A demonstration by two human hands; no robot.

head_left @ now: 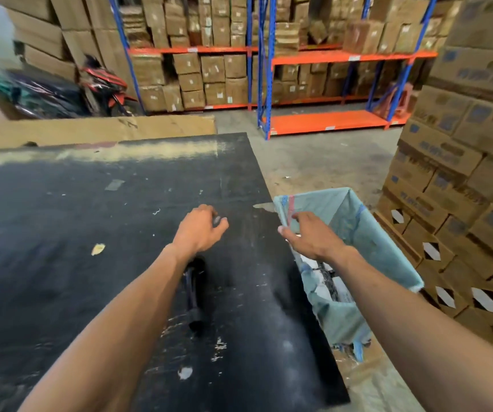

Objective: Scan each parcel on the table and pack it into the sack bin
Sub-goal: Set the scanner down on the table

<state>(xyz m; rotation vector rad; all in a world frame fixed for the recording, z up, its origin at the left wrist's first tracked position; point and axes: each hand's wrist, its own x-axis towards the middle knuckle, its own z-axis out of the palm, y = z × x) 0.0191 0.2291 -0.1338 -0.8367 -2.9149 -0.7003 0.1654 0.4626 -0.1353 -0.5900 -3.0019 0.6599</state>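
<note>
Fingers curled on the left hand (199, 230), spread on the right hand (310, 236).
Left fingers half-close around a small dark object over the black tabletop (61, 221); right fingers hang loose at the sack bin (355, 221) rim. Parcels (328, 285) lie inside the bin, at five o'clock from them.

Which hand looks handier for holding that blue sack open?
The right hand, probably: it hovers at the sack rim beside the table, while the left hand is over the tabletop, curled around something small.

Two hands (200, 227), one sack bin (355, 221) (parcels inside — uncountable).
</note>
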